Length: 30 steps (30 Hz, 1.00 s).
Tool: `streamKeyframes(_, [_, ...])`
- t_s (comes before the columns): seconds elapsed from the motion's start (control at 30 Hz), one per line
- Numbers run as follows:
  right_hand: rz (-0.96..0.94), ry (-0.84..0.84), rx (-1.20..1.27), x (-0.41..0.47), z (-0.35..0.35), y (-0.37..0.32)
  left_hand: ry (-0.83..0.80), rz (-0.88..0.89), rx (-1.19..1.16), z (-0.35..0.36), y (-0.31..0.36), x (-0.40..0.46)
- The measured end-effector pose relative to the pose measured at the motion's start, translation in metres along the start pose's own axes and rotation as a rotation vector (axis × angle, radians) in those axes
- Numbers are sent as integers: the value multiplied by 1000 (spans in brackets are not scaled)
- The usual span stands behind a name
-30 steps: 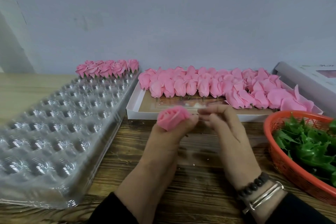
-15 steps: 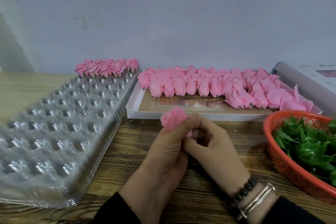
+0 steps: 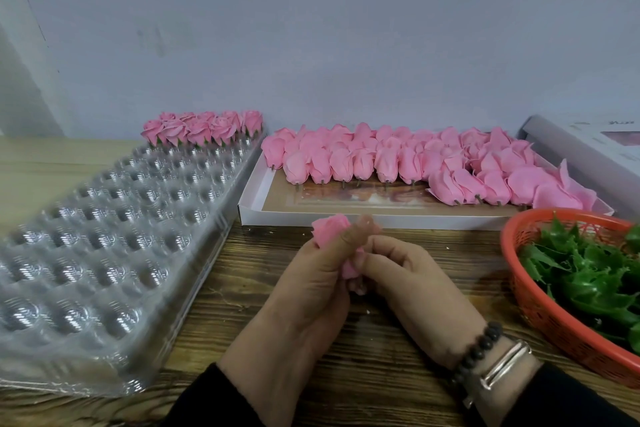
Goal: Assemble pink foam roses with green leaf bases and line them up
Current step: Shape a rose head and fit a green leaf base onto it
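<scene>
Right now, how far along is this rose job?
Early on. Done: a short row of finished roses at the far end of the clear tray. In hand: the left hand and right hand grip one pink rose. Left: many bare roses in the white box, and leaves in the orange basket.

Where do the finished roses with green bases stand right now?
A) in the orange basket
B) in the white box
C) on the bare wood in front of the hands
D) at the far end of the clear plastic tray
D: the finished roses, green showing under their petals, stand in a row at the far end of the clear plastic tray; the orange basket holds only green leaf bases.
</scene>
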State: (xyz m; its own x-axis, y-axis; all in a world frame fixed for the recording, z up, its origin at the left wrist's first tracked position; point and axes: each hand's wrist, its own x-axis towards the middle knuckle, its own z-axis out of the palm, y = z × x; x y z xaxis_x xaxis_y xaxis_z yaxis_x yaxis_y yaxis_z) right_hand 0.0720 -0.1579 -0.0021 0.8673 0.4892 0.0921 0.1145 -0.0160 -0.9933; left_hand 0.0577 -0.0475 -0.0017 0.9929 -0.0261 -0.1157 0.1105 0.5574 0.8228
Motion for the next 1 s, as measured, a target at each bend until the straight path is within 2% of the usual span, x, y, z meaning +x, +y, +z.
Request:
streamKeyframes(0.17, [-14,-42,-46,0,-1,1,-25,2,-64,-2,1,-1])
streamKeyframes(0.23, [-5,-75,-23,0,-3,-1,-20,2,10,-3,1,-2])
streamKeyframes(0.3, [-11,-50,-20,0,-4,-1,8,77,108,-5,2,-3])
streamKeyframes(0.37, [-55,75,-93,1,-4,1,65,219,283,-8,4,-2])
streamKeyframes(0.43, [-142,208,-163,1,-3,3,118,363,517,-13,6,-1])
streamKeyframes(0.5, [-255,236,-212,-1,-3,3,97,427,678,-15,8,-1])
streamKeyframes(0.57, [-360,152,-350,-4,-3,3,46,426,767,-15,9,-2])
streamKeyframes(0.67, [-448,24,-521,-3,-5,4,91,433,985,-19,12,-1])
streamKeyframes(0.8, [-443,-31,-548,-3,-7,3,-8,409,1204,-22,14,2])
streamKeyframes(1.0, [-351,9,-463,-2,-10,4,-112,327,1216,-27,12,2])
